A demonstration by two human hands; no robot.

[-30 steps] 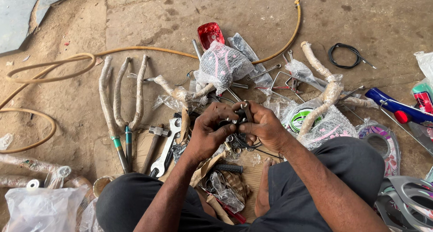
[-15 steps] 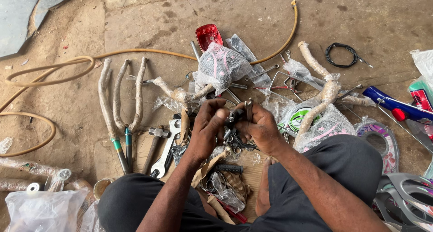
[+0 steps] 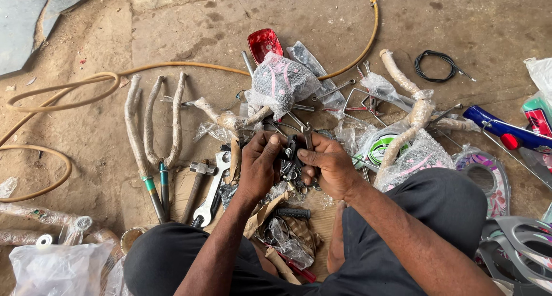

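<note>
Near bottom edge, white plastic bag (image 3: 54, 270) cut off, contents unreadable. Above the lap, left hand (image 3: 259, 165) and right hand (image 3: 329, 166) meet; fingers (image 3: 270, 148) pinch a small black metal part (image 3: 289, 150), mostly hidden. Spanner (image 3: 211, 189) and hammer (image 3: 197, 181) lie left on floor (image 3: 190, 37). Farther, bubble-wrapped bundle (image 3: 280, 83), red reflector (image 3: 264, 43).

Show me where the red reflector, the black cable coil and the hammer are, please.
red reflector (image 3: 264, 43): head view, middle of its red face.
black cable coil (image 3: 435, 66): head view, on the loop's wire.
hammer (image 3: 202, 169): head view, on its metal head.
</note>
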